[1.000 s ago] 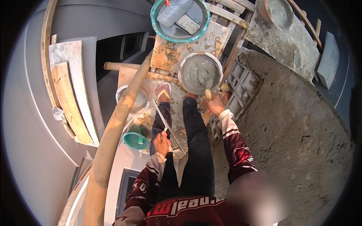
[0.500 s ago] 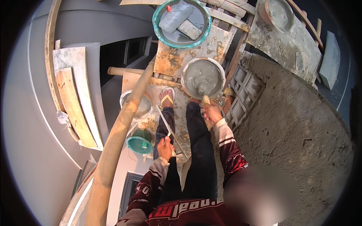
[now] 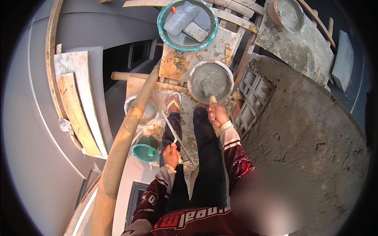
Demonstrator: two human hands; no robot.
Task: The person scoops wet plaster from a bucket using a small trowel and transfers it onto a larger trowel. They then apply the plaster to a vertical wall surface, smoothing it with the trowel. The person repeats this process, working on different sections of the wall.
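Note:
My right hand [image 3: 217,115] is closed round the wooden handle of a trowel [image 3: 213,99]. The trowel reaches into a round bucket [image 3: 190,82] of wet grey mortar [image 3: 220,76]; its blade is hidden in the mix, beside a small raised lump. Lower and to the left, my left hand [image 3: 171,155] grips a plastering float [image 3: 173,131] by its handle. The float's long, thin plate is seen nearly edge-on, slanting in front of my left leg.
Freshly plastered wall [image 3: 303,126] rises at right, beside a lattice vent block [image 3: 254,90]. A thick bamboo pole [image 3: 122,145] crosses at left. A teal basin [image 3: 159,29] holds water, a bag and a block. A green pail [image 3: 145,152] and white bucket [image 3: 128,104] are near my left foot.
My right hand has shifted slightly forward, toward the bucket, and the trowel handle has turned more upright. The mortar lump has moved a little left. My left hand keeps its hold on the float.

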